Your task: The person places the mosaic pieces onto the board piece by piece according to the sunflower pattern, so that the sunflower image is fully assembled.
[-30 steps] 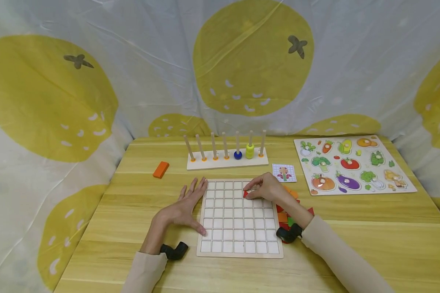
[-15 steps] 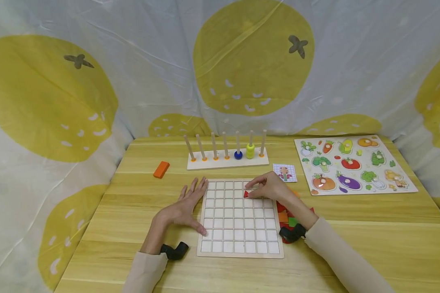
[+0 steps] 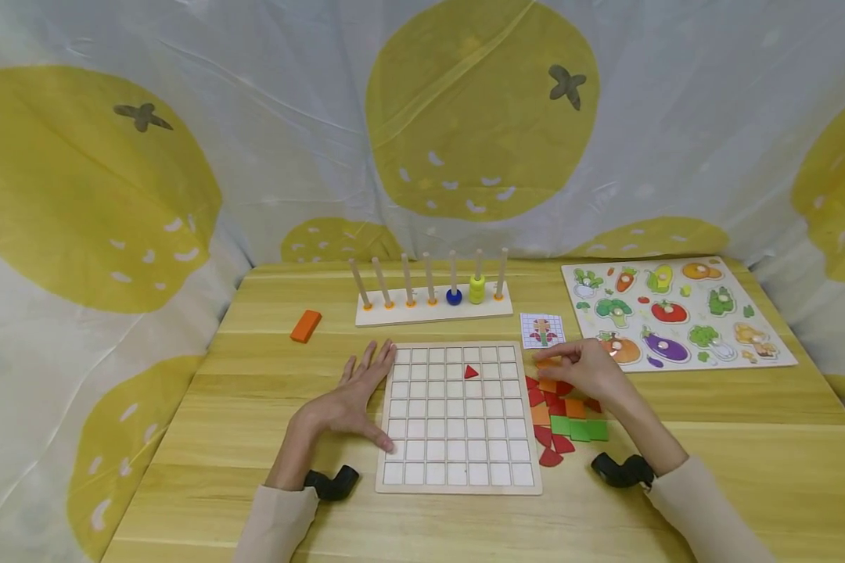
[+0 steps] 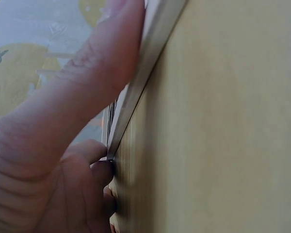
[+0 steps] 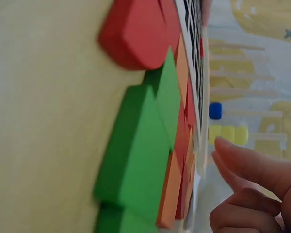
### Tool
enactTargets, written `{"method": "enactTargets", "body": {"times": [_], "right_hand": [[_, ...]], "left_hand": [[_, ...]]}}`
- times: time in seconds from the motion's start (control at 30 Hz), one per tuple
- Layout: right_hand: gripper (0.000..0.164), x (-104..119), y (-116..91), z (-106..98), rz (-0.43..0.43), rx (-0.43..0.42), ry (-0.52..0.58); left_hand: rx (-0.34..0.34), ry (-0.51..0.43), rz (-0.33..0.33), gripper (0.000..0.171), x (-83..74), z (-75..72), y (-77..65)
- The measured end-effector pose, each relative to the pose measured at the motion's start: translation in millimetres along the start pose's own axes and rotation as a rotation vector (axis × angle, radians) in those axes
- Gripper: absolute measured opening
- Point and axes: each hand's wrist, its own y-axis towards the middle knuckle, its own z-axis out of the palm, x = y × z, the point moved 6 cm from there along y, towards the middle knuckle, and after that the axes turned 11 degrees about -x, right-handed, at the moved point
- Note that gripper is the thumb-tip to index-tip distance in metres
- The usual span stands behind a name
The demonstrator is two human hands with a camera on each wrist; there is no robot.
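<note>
My left hand (image 3: 352,403) rests at the left edge of the wooden grid board (image 3: 458,488), fingers spread and straight, thumb on its frame. The left wrist view shows the thumb (image 4: 82,73) against the board's side. One red triangle (image 3: 470,372) lies in a cell near the board's top. My right hand (image 3: 587,369) is off the board to the right, over the top of a pile of flat pieces. Its thumb and index finger stand apart beside an orange piece (image 3: 548,363); in the right wrist view nothing shows between thumb (image 5: 242,158) and index finger.
Red, orange and green tiles (image 3: 559,426) lie loosely right of the board. A pattern card (image 3: 543,331) sits above them. Behind stand a peg rack (image 3: 433,314) with blue and yellow beads, a vegetable puzzle (image 3: 683,364) at right, and an orange block (image 3: 306,326) at left.
My right hand has let go of the red triangle, leaving it in a board cell, and moved right to the tile pile. The left hand stays in place.
</note>
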Motion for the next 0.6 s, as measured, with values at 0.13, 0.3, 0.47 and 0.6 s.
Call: {"method": "enactTargets", "body": {"times": [0.13,0.3,0.47,0.6], "right_hand": [[0.030,-5.9,-4.1,-3.5,0.004,0.016,-0.003],[0.035,-7.0,-3.2,-7.3,0.001,-0.006,-0.013],[0.039,-5.1,0.7,-6.6,-0.013,-0.015,-0.033],[0.037,-4.0,3.3,-5.5,-0.039,-0.023,-0.053]], "left_hand": [[-0.011,-0.010,0.007,0.154,-0.4,-0.9,0.0],[-0.013,-0.018,0.004,0.155,0.5,-1.5,-0.4],[-0.001,-0.002,0.001,0.154,1.5,-1.4,-0.5],[0.002,0.001,0.013,0.154,0.4,-0.9,-0.4]]}}
